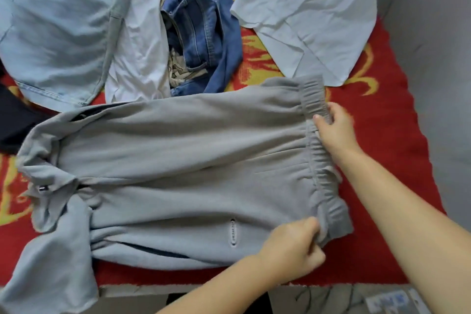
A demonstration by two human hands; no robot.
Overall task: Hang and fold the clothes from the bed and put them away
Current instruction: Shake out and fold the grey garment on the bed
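Observation:
A grey sweatshirt (178, 160) lies spread flat across the near part of the bed, its collar to the left and its ribbed hem to the right. My right hand (336, 127) pinches the far end of that hem. My left hand (293, 250) grips the near end of the hem, fingers curled into the fabric. One sleeve hangs over the bed's front edge at the lower left.
The bed has a red and yellow blanket (387, 115). Behind the sweatshirt lie a light blue denim shirt (56, 33), a white garment (142, 46), blue jeans (201, 28) and a pale shirt (311, 15). A dark garment (15, 120) is at the left edge, a grey wall (438, 58) at the right.

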